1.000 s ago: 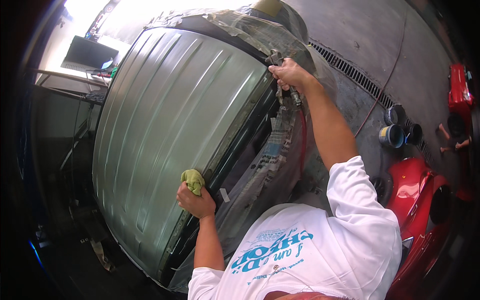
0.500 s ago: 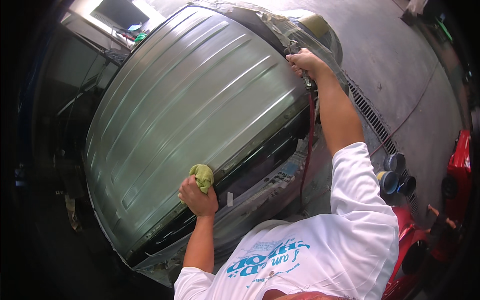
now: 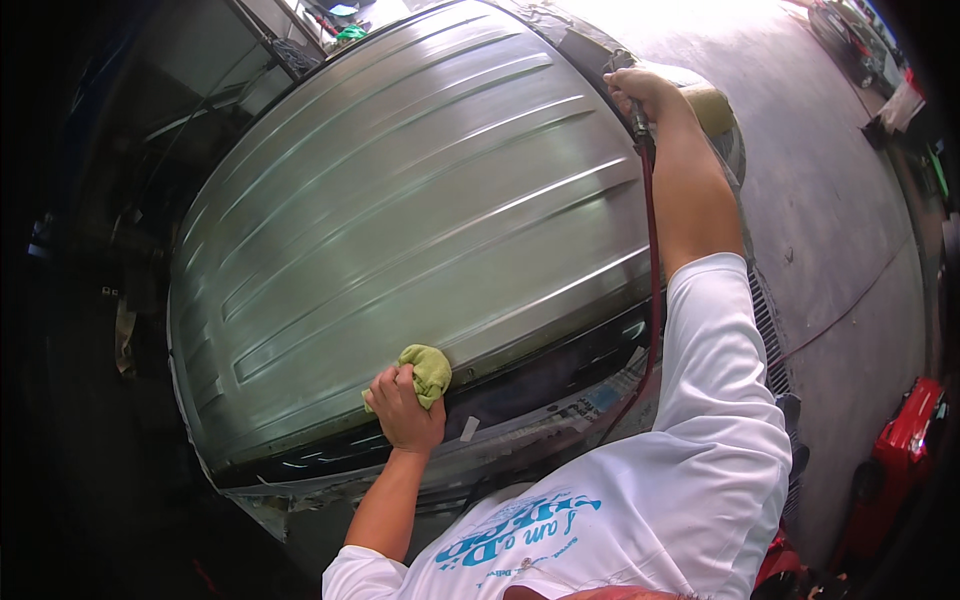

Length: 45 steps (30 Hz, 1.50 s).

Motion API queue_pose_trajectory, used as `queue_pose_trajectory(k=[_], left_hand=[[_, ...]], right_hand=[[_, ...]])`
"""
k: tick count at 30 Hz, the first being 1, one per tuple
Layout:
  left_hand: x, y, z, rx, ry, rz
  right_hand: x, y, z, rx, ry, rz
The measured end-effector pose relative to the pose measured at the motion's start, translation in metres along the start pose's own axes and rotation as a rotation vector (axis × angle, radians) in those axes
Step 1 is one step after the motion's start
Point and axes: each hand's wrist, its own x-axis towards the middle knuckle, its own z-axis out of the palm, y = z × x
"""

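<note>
Yellow-green folded cloth (image 3: 428, 370) stays bunched in the closed left hand (image 3: 403, 410) at the near edge of the ribbed silver vehicle roof (image 3: 400, 230), while the right hand (image 3: 640, 92), fist clamped on a red-hosed air tool (image 3: 637, 120), has reached farther along the roof's far right edge.

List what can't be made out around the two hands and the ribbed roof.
- Tool in the right hand, head view: the fist hides its body, and glare washes out its tip; only the red hose shows.
- Green cloth: the left hand covers most of it.
- Ribbed metal roof: its far edge bends into the dark rim.
- Red object at right: cut off by the edge.
</note>
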Motion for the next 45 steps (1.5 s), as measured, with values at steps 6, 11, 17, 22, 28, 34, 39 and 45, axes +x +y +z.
queue_pose_trajectory(k=[6, 11, 17, 22, 28, 34, 39, 45], left_hand=[[0.0, -0.002, 0.002, 0.027, 0.004, 0.022], [-0.003, -0.003, 0.002, 0.026, -0.005, 0.014], [-0.002, -0.005, 0.002, 0.009, -0.022, 0.011], [-0.003, -0.008, 0.002, -0.021, -0.048, 0.029], [-0.003, -0.007, 0.0, -0.028, -0.057, 0.017], [-0.002, -0.003, -0.002, -0.012, -0.065, 0.004], [0.002, -0.007, 0.002, -0.007, -0.034, 0.019], [-0.002, -0.004, -0.003, -0.033, -0.06, 0.008]], right_hand=[[0.03, -0.036, 0.048, -0.793, 0.154, -0.111], [0.039, -0.047, 0.116, -0.874, 0.096, -0.169], [0.071, -0.063, 0.188, -0.838, 0.249, -0.318], [0.104, -0.062, 0.19, -0.792, 0.327, -0.304], [0.122, -0.044, 0.159, -0.804, 0.372, -0.292], [0.148, -0.046, 0.125, -0.683, 0.362, -0.154], [0.145, -0.062, 0.079, -0.574, 0.157, -0.142], [0.07, -0.07, 0.071, -0.944, 0.283, -0.158]])
